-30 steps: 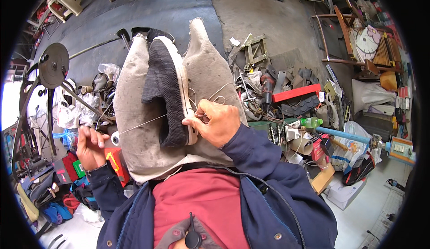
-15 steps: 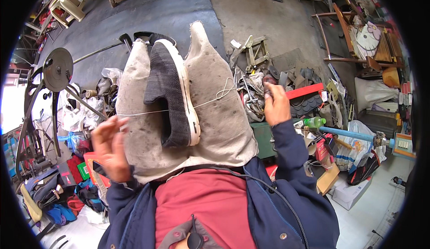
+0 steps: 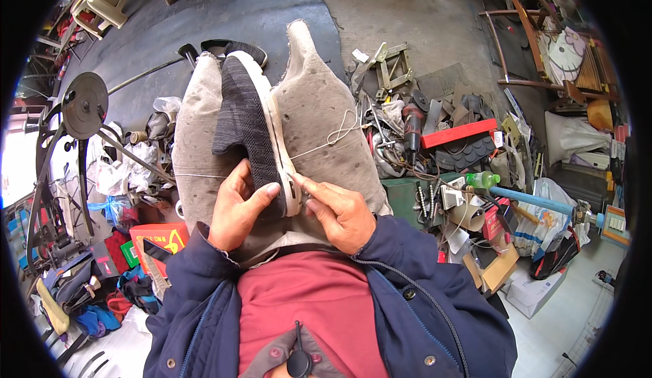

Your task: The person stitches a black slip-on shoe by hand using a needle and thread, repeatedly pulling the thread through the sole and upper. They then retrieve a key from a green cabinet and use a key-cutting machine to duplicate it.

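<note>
A dark grey knit shoe (image 3: 239,110) with a white sole (image 3: 275,130) lies on its side on the stained, light-coloured cloth (image 3: 319,106) over my lap. My left hand (image 3: 236,211) grips it near its opening, thumb on the dark upper and fingers partly hidden inside. Bent fingers of my right hand (image 3: 337,213) meet the sole's edge near the shoe's near end; what they pinch, if anything, is hidden. A thin white thread (image 3: 333,137) runs out from the sole to a loose loop on the right, and another length stretches left across the cloth.
Another dark shoe (image 3: 246,50) rests beyond the cloth. A machine with a round wheel (image 3: 85,105) stands at left, by a red box (image 3: 159,235). On the right are a power tool (image 3: 413,127), a red bar (image 3: 459,133), a green bottle (image 3: 482,180) and piled scraps.
Both hands, apart on either side before, have come in to the shoe. The left has taken hold of it, and the right has reached its sole. The power tool is now uncovered.
</note>
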{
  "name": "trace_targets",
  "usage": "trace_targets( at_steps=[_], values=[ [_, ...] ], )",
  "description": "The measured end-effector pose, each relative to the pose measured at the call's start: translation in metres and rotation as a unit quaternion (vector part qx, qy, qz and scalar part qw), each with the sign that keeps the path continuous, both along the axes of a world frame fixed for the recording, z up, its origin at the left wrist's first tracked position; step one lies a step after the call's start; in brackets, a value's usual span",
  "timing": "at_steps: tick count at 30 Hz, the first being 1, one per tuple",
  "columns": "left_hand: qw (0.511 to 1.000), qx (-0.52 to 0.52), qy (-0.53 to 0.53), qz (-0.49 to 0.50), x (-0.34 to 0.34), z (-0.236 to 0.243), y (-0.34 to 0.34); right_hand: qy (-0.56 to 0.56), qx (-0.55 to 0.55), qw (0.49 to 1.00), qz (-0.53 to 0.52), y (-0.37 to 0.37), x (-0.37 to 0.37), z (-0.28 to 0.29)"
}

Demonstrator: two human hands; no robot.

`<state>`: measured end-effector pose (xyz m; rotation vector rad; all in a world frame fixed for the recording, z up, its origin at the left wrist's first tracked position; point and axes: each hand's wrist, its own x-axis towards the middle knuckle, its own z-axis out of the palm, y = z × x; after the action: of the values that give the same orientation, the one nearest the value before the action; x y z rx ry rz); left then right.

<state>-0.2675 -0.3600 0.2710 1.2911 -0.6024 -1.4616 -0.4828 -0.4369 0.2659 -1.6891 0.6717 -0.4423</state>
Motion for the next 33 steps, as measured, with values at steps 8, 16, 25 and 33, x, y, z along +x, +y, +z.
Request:
trace_targets(
  at_steps=[8,16,25,33],
  values=[
    [0.997,0.025,0.066,0.016,0.002,-0.004,-0.010,0.015,-0.008,1.000,0.002,-0.002,0.000,0.001],
    [0.995,0.060,0.071,-0.047,0.016,-0.013,-0.019,0.072,-0.078,0.993,0.058,-0.027,0.008,0.012],
    [0.987,0.067,0.086,-0.116,0.038,-0.016,-0.024,0.170,0.180,0.953,0.176,-0.092,0.034,0.029],
    [0.977,0.119,-0.007,-0.180,0.055,-0.031,-0.030,0.121,0.044,0.971,0.202,-0.098,0.047,0.021]
  ],
)
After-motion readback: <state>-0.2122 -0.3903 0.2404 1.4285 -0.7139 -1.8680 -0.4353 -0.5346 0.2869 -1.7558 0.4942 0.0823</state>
